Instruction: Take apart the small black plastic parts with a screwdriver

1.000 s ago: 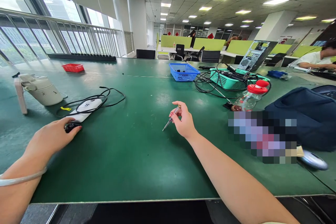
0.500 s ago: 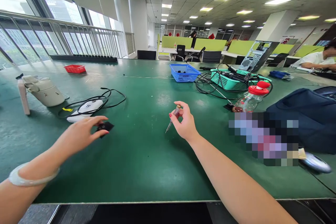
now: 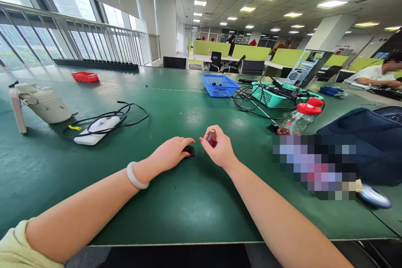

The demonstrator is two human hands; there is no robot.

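Between the thumb and fingers of my left hand is a small black block-like part, partly covered by the fingers; its exact kind does not show. My right hand is closed around the reddish-brown handle of a screwdriver. The thin metal shaft slants down and left from the grip, its tip close to the black part with a small gap between them. Both hands are low over the middle of the green table.
Left are a white power bank-like box with a black cable, a cream bottle and a red tray. Further off stand a blue basket and a green basket of cables. Right are a red-lidded jar and dark bag.
My left hand has moved right with the black part, from beside the white box to the screwdriver. My right hand has stayed in place, with the screwdriver turned more upright.
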